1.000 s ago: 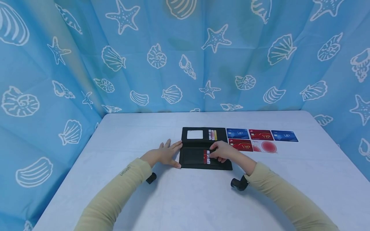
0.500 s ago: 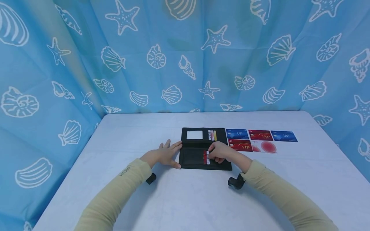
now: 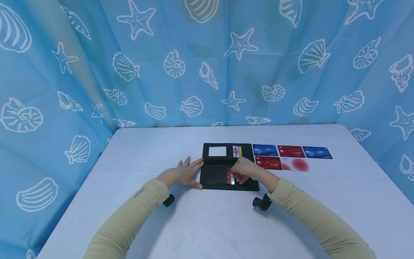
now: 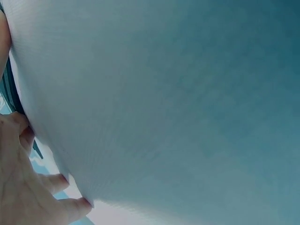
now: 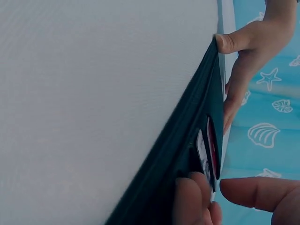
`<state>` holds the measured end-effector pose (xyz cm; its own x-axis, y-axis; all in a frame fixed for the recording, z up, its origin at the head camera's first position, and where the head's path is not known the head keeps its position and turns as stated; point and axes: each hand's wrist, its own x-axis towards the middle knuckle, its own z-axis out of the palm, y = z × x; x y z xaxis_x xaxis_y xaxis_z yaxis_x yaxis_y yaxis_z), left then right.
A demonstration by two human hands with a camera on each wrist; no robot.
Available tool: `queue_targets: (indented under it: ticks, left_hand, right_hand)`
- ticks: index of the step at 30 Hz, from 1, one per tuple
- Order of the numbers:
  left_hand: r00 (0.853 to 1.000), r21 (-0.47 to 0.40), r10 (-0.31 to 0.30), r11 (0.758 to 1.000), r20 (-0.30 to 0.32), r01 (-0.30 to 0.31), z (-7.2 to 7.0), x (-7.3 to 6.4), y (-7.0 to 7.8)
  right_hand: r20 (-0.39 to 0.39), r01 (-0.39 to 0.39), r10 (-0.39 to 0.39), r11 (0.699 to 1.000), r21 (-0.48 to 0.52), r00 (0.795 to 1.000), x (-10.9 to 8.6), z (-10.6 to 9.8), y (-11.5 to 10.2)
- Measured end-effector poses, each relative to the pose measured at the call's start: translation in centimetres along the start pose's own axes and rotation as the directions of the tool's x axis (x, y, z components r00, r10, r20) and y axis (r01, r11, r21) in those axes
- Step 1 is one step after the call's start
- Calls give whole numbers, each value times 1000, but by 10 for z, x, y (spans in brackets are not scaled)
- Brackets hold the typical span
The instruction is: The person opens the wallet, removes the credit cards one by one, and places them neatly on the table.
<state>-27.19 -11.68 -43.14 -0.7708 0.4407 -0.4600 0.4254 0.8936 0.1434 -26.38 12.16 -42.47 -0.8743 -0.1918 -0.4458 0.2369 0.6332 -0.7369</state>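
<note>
A black wallet (image 3: 215,175) lies unfolded on the table. Its lower half holds a red card (image 3: 229,176) and a whitish card (image 3: 232,179) beside it, their edges showing from the slots. My right hand (image 3: 247,169) is over that half, thumb and curled fingers at the whitish card's outer end, seeming to pinch it. In the right wrist view, the card ends (image 5: 202,147) stick out close to the thumb (image 5: 253,192). My left hand (image 3: 185,174), fingers spread, rests against the wallet's left edge; the left wrist view shows some of its fingers (image 4: 70,206).
Right of the wallet lie two blue VIP cards (image 3: 265,150), two red VIP cards (image 3: 291,151) and a pink-and-white card (image 3: 300,164). The wallet's upper half has a white window (image 3: 217,151) and several card edges (image 3: 237,151). A shell-patterned curtain (image 3: 194,72) hangs behind the table.
My right hand has moved slightly left along the lower half of the wallet. Less of the whitish card shows beside the red one. The left hand has stayed in place.
</note>
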Motion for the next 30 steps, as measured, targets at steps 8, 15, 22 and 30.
queue_targets:
  ticks: [8, 15, 22, 30]
  left_hand:
    - [1000, 1, -10, 1000, 8, 10, 0, 0, 1]
    - [1000, -9, -19, 1000, 13, 19, 0, -1, 0]
    - [1000, -21, -16, 1000, 14, 16, 0, -1, 0]
    - [1000, -19, -11, 1000, 10, 11, -1, -1, 1]
  right_hand:
    - [-8, 19, -19, 999, -44, 1000, -5, 1, -2]
    - [-5, 27, -27, 1000, -5, 1000, -5, 5, 3]
    - [-53, 11, -11, 1000, 5, 999, -10, 13, 3]
    - [-99, 33, -32, 999, 13, 995, -11, 13, 5]
